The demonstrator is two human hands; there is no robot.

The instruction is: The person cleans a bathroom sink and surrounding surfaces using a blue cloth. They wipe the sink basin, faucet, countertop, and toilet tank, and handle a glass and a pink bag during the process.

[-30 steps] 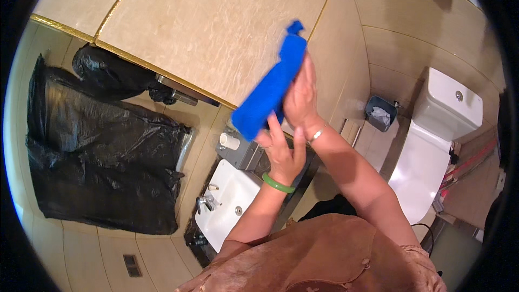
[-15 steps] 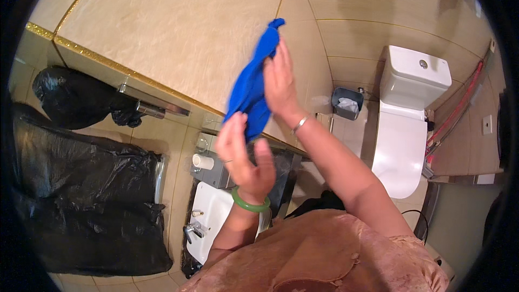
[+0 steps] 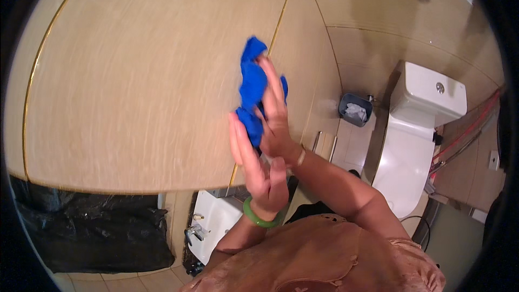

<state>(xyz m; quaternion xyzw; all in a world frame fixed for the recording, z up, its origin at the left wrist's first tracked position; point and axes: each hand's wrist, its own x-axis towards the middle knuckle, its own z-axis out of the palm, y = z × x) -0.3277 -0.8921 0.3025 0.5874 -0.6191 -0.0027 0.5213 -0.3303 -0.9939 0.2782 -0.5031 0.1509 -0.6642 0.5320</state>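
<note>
A crumpled blue cloth [image 3: 252, 84] lies bunched against the beige tiled wall [image 3: 146, 86], near a gold seam. My right hand [image 3: 277, 121] presses it there, fingers long and close together, with a bit of blue showing past their right side. Just below and to the left, my left hand [image 3: 258, 176] has its fingers stretched out and thumb apart. Its fingertips touch the lower end of the cloth, and a green bangle circles that wrist.
At right stands a white toilet [image 3: 403, 167] with its lid down. A small grey bin [image 3: 355, 111] holding white paper is beside it. Lower left are a white sink [image 3: 213, 221] with a tap [image 3: 195, 232] and a black plastic sheet [image 3: 102, 232]. Red hoses [image 3: 470, 130] run along the right wall.
Both hands and the cloth have moved down a little, and the cloth is more bunched. The view has shifted, so the wall fills more of it and the black bag at left is out of sight.
</note>
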